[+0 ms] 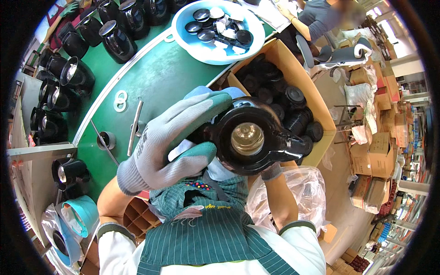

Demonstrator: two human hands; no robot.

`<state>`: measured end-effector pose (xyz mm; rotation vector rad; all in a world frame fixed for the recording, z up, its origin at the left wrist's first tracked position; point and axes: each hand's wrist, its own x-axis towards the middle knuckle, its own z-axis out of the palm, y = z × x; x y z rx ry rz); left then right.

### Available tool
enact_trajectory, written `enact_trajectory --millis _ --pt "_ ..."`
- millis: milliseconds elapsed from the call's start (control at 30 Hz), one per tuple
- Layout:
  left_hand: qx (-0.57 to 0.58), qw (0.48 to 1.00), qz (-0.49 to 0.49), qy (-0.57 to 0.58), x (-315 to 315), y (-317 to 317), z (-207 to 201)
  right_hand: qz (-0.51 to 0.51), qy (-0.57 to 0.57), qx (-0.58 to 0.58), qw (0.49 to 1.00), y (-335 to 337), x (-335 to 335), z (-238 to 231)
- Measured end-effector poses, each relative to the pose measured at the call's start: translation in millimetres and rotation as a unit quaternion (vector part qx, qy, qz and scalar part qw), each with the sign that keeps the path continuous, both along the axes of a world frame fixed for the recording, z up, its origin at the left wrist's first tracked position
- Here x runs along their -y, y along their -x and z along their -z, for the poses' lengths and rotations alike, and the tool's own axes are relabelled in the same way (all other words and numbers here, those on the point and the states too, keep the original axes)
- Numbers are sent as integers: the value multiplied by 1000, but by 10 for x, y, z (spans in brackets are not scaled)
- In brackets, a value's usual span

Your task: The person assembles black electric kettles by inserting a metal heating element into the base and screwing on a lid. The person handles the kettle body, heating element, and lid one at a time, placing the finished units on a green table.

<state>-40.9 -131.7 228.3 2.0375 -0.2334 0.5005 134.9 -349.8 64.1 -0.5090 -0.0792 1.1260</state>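
A glossy black vacuum jug (223, 140) is held up in front of me, its spout pointing right. Its round mouth faces up, and a shiny glass liner (247, 139) shows inside. My left hand (176, 130), in a grey glove with green-coated fingers, is closed around the jug's left side, fingers above and thumb below. From beneath, my right hand (271, 172) supports the jug; only its grey glove cuff and wrist show, the fingers being hidden behind the jug. Light blue fabric (197, 91) shows behind the jug and the left hand.
A green table (151, 73) bears white rings (120, 101), a metal rod (135, 128) and several black jugs (117, 41). A blue basin (183, 46) holds black and white lids. Beside it, a cardboard box (316, 96) contains black round parts. Clear plastic (302, 192) lies near my right forearm. Another person (316, 23) sits behind.
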Motion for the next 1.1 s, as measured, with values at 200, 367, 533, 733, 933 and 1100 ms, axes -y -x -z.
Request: enact_trajectory --millis 200,367,533,733,933,1100 --pt "71 951 -206 -219 516 149 -203 106 15 69 992 252 -18 -41" --pt "142 914 -282 -256 543 -11 -96 194 17 131 972 573 41 -78" --pt "301 894 -243 -228 427 22 0 211 16 161 964 717 42 -98" --pt "245 933 -177 -196 317 71 -51 231 18 174 957 766 11 -84" --pt "177 955 -237 -30 293 133 93 252 10 166 953 669 -56 -23" --pt "-165 763 -205 590 46 350 590 194 -3 253 948 141 141 -327"
